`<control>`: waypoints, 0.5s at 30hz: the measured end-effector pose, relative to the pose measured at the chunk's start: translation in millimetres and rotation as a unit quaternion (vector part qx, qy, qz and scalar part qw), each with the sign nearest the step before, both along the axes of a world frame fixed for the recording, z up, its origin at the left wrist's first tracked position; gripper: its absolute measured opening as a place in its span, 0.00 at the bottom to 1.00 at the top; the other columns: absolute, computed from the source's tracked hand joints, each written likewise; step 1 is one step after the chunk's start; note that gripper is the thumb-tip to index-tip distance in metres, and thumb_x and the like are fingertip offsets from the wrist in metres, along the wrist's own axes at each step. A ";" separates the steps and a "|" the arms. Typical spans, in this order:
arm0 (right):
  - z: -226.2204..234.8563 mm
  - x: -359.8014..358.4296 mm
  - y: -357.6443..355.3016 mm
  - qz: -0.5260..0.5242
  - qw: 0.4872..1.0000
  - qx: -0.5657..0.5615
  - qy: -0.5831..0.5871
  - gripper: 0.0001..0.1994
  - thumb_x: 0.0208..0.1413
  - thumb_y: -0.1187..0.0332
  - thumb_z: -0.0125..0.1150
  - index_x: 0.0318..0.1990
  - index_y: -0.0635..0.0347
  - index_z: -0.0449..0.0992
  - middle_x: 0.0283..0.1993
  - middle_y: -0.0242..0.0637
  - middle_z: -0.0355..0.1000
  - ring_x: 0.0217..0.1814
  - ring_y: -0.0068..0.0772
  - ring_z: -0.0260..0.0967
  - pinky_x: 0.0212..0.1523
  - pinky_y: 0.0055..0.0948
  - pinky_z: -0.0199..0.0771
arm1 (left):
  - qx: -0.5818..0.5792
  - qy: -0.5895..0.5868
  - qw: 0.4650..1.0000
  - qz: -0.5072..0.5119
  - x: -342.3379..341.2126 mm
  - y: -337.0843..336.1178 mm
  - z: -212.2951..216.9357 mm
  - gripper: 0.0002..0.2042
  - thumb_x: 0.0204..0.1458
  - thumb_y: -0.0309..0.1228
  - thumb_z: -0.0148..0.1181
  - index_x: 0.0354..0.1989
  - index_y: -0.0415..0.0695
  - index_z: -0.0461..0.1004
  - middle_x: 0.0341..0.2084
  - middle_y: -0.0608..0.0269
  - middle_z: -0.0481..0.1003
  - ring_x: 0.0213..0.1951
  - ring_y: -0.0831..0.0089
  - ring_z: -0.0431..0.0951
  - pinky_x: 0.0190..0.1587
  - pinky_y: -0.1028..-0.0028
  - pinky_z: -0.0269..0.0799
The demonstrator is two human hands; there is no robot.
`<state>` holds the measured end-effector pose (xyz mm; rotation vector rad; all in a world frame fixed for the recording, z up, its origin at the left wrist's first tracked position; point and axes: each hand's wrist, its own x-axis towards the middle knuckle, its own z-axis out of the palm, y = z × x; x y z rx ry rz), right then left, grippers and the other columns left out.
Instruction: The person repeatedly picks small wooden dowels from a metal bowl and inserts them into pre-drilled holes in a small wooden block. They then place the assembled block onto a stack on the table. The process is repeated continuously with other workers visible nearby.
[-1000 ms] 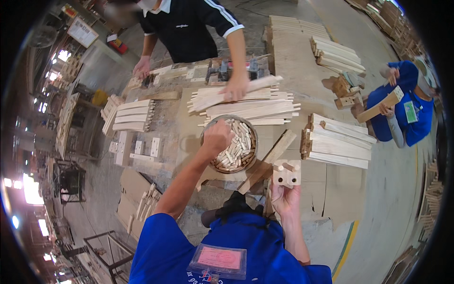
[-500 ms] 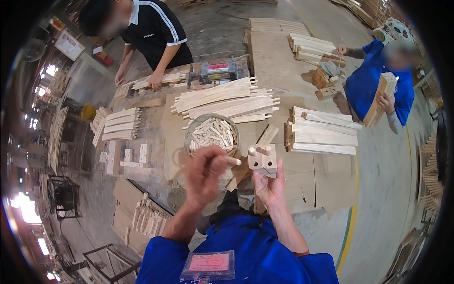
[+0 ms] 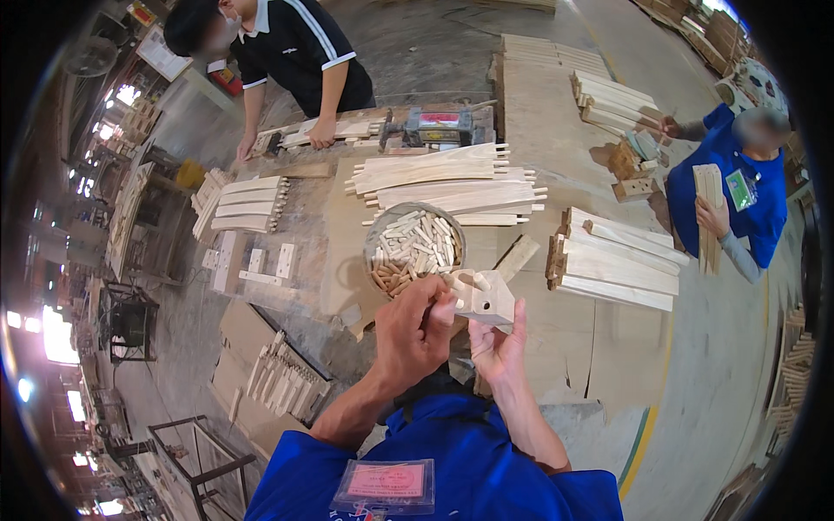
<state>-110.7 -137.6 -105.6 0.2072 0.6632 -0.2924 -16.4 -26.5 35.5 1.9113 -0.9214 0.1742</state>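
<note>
My right hand [image 3: 499, 347] holds a small pale wooden block [image 3: 486, 298] with dowel pegs sticking out of it, raised in front of my chest. My left hand [image 3: 415, 330] is closed around a short wooden dowel [image 3: 452, 280] and presses it against the left side of the block. Just beyond both hands stands a round metal bowl [image 3: 375, 241] filled with several short wooden dowels [image 3: 415, 250].
Long wooden slats with pegged ends [image 3: 443, 178] lie behind the bowl, and a stack of slats [image 3: 612, 260] lies to the right. A person in a black shirt [image 3: 291, 61] works at the far bench. Another person in blue [image 3: 738, 191] holds slats at the right.
My left hand left the bowl with a dowel and came back to the block. My right hand lifted the block a little closer to the bowl. The person in black moved left.
</note>
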 end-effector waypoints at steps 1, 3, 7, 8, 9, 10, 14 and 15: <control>-1.1 0.7 1.2 0.004 1.000 -0.010 -0.006 0.31 0.58 0.43 0.65 0.59 0.58 0.70 0.57 0.38 0.75 0.55 0.37 0.77 0.48 0.39 0.86 | -0.007 0.011 1.000 0.015 0.3 -2.2 -0.1 0.04 0.59 0.25 0.59 0.37 0.38 0.72 0.24 0.59 0.73 0.21 0.68 0.71 0.25 0.72 0.67; -3.9 1.2 1.7 0.009 0.999 -0.030 -0.019 0.32 0.57 0.43 0.65 0.59 0.58 0.70 0.56 0.38 0.76 0.55 0.37 0.77 0.48 0.38 0.86 | 0.003 -0.053 0.998 0.029 -8.1 -3.2 -4.4 0.04 0.59 0.25 0.59 0.38 0.38 0.72 0.24 0.58 0.74 0.21 0.68 0.71 0.25 0.72 0.67; -6.6 6.6 1.9 0.021 0.999 -0.028 -0.018 0.32 0.58 0.43 0.65 0.59 0.59 0.70 0.56 0.37 0.76 0.55 0.37 0.77 0.49 0.38 0.86 | 0.000 -0.016 0.999 0.043 6.4 -4.2 -5.3 0.03 0.59 0.24 0.60 0.39 0.39 0.73 0.24 0.59 0.74 0.19 0.71 0.71 0.24 0.73 0.67; -6.8 8.0 3.4 0.017 1.000 -0.020 -0.001 0.32 0.58 0.43 0.65 0.60 0.59 0.70 0.57 0.38 0.75 0.55 0.38 0.77 0.49 0.38 0.86 | -0.001 0.018 0.999 0.046 10.4 -3.4 -5.4 0.03 0.59 0.24 0.60 0.39 0.40 0.73 0.24 0.60 0.74 0.19 0.72 0.71 0.24 0.73 0.67; -5.4 12.9 4.2 0.013 1.000 -0.016 0.012 0.33 0.58 0.43 0.64 0.60 0.59 0.70 0.57 0.38 0.75 0.55 0.38 0.77 0.48 0.38 0.86 | -0.025 0.032 0.998 0.040 10.9 -2.5 -8.3 0.03 0.60 0.24 0.60 0.40 0.39 0.74 0.22 0.62 0.74 0.19 0.75 0.70 0.23 0.75 0.66; -6.6 14.4 2.6 0.012 1.000 -0.025 -0.001 0.33 0.58 0.42 0.64 0.60 0.59 0.69 0.57 0.39 0.75 0.55 0.39 0.77 0.48 0.38 0.86 | -0.024 0.038 0.999 0.029 11.9 -3.3 -9.6 0.03 0.60 0.24 0.60 0.40 0.39 0.74 0.22 0.63 0.74 0.19 0.76 0.70 0.23 0.75 0.66; 2.6 8.8 -4.4 -0.008 1.000 0.005 -0.025 0.29 0.61 0.45 0.61 0.63 0.52 0.70 0.58 0.38 0.75 0.55 0.41 0.76 0.46 0.37 0.88 | -0.065 0.043 0.995 -0.057 32.3 4.5 -32.8 0.04 0.59 0.25 0.61 0.40 0.39 0.76 0.22 0.62 0.75 0.22 0.78 0.72 0.25 0.74 0.68; 9.0 7.4 -6.3 -0.007 0.999 -0.014 -0.032 0.28 0.61 0.45 0.61 0.63 0.51 0.71 0.58 0.39 0.75 0.54 0.42 0.77 0.45 0.37 0.88 | -0.104 0.042 0.991 -0.078 51.9 9.6 -50.8 0.05 0.57 0.24 0.61 0.41 0.39 0.76 0.23 0.60 0.76 0.23 0.73 0.74 0.26 0.71 0.70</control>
